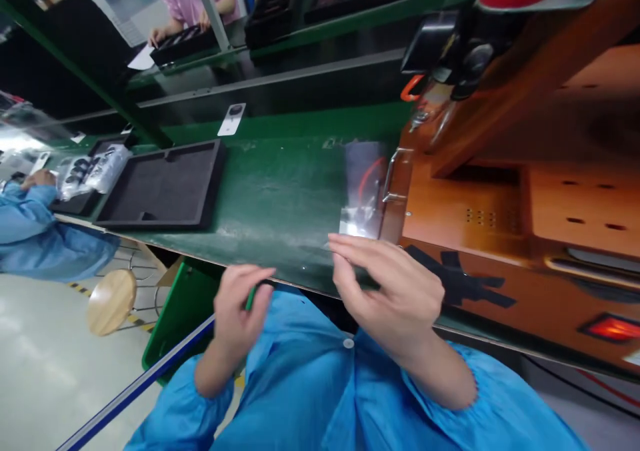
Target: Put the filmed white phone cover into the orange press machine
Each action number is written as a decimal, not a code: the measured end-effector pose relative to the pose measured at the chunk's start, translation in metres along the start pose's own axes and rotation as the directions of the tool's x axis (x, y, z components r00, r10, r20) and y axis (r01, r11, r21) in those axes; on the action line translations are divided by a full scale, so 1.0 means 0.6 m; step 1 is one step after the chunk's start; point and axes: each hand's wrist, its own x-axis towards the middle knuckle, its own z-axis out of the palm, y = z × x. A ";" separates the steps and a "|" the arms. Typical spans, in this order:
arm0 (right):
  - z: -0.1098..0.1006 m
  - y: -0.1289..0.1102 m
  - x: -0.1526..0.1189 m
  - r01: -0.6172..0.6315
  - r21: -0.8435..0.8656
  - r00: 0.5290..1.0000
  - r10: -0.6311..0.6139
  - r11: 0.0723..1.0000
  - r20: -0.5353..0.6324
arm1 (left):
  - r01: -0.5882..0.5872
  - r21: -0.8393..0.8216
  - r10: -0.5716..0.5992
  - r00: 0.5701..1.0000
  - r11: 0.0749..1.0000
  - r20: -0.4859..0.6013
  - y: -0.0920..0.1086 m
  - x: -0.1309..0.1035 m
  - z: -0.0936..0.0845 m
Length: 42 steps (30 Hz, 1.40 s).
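My left hand hovers at the front edge of the green bench. Its thumb and fingers are apart, with nothing between them. Over the bench edge, my right hand is closed in a pinch, thumb against fingertips. A faint clear sliver shows at those fingertips, too small to name. Just beyond it lie dark and clear plastic pieces, shiny at the near end and partly blurred, with a red curved line on them. They lie against the orange machine.
A black foam-lined tray is on the bench at left, near bagged parts. A white card lies farther back. Below are a green bin and a round stool. A co-worker's blue sleeve is at far left; another person works opposite.
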 end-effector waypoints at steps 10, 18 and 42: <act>0.043 0.013 -0.037 0.333 -0.236 0.940 -0.303 0.913 0.155 | 0.200 -0.563 -0.171 0.980 0.802 0.105 0.038 0.059 0.092; 0.010 0.010 -0.020 -0.038 0.121 0.988 0.020 0.992 0.152 | 0.290 -0.475 -0.274 0.956 0.831 0.104 0.002 0.086 0.069; 0.013 0.048 -0.092 -0.036 0.184 0.976 -0.004 0.982 0.216 | -0.235 0.235 0.182 0.957 0.943 0.228 -0.114 0.232 0.058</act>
